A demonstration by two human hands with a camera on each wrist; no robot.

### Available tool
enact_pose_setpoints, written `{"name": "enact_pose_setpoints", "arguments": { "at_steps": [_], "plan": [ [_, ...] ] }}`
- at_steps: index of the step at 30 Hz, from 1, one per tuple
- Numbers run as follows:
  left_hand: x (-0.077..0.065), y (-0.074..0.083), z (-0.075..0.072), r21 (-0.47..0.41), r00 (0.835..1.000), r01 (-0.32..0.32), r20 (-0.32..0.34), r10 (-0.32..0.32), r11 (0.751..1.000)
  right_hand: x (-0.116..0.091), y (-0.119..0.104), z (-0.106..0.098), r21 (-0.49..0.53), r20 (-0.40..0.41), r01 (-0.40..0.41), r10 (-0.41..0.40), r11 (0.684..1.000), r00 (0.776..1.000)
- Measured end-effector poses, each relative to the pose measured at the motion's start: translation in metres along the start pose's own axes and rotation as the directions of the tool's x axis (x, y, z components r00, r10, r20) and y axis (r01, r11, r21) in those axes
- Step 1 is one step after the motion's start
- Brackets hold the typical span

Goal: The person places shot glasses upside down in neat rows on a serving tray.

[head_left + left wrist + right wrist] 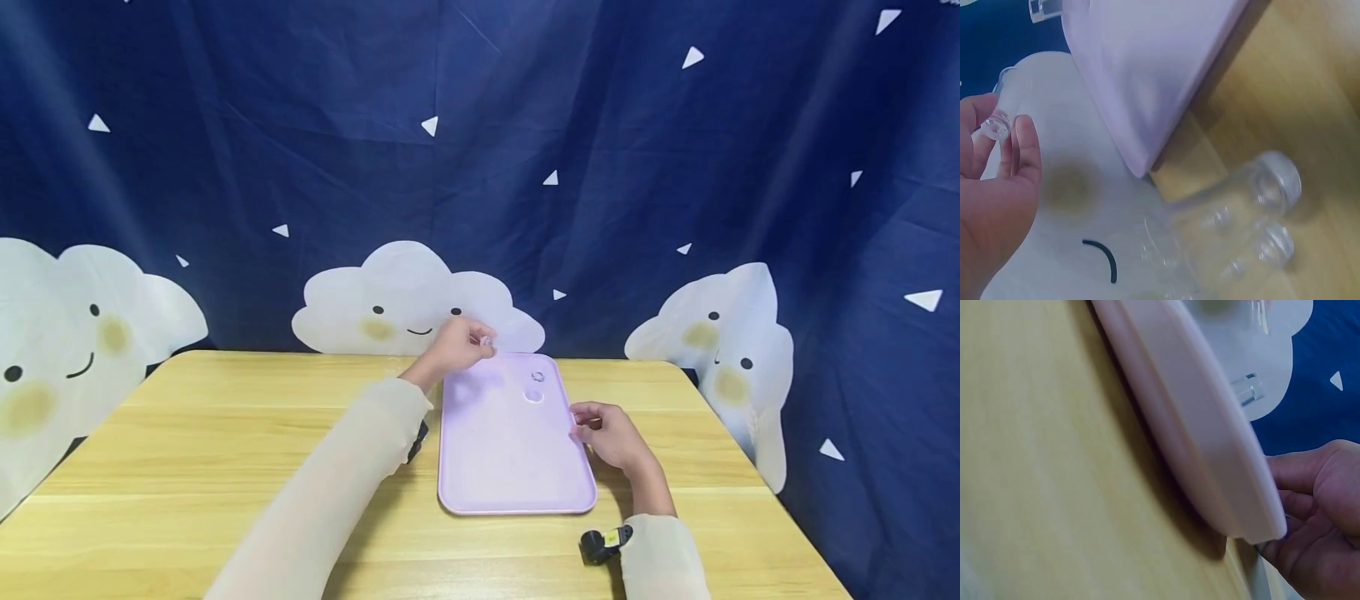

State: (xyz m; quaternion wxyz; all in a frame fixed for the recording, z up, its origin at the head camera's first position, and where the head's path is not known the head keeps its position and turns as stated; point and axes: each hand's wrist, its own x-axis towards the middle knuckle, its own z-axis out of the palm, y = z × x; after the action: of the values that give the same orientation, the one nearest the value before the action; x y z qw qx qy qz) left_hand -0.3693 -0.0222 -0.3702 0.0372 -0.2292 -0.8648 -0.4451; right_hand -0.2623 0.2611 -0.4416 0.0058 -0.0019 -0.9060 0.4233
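My left hand (459, 343) pinches a small clear glass cup (997, 125) between thumb and fingers, above the far left corner of the pale purple tray (510, 467). The cup's thick base shows in the left wrist view; fingers hide part of its side. Another small clear cup (537, 377) stands on the tray's far right part and also shows past the rim in the right wrist view. My right hand (611, 433) holds the tray's right edge, its fingers bent at the rim (1235, 450).
Clear glass cups (1272, 187) are beside the tray's left side in the left wrist view, blurred. The wooden table (225, 467) ends at a dark blue curtain (480, 150) with white clouds. A black wrist camera (594, 547) sits at the right sleeve.
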Motion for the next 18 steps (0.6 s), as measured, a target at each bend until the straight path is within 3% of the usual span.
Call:
{"name": "enact_pose_setpoints", "arguments": {
  "at_steps": [4, 10, 18],
  "plan": [
    [0.002, 0.002, 0.01, -0.007, 1.0, -0.007, -0.01, 0.007, 1.0, 0.0, 0.0, 0.0, -0.001, 0.0, -0.001, 0.001, 1.0, 1.0],
    [0.004, 0.003, 0.022, -0.073, 0.998, 0.056, -0.026, -0.058, 0.996, -0.001, -0.001, 0.0, -0.002, -0.003, 0.0, 0.0, 1.0, 1.0],
    [0.006, 0.001, 0.033, -0.067, 0.998, 0.05, -0.036, -0.053, 0.996, 0.0, 0.001, 0.0, 0.009, -0.001, 0.002, -0.002, 1.0, 1.0]
  ]
}}
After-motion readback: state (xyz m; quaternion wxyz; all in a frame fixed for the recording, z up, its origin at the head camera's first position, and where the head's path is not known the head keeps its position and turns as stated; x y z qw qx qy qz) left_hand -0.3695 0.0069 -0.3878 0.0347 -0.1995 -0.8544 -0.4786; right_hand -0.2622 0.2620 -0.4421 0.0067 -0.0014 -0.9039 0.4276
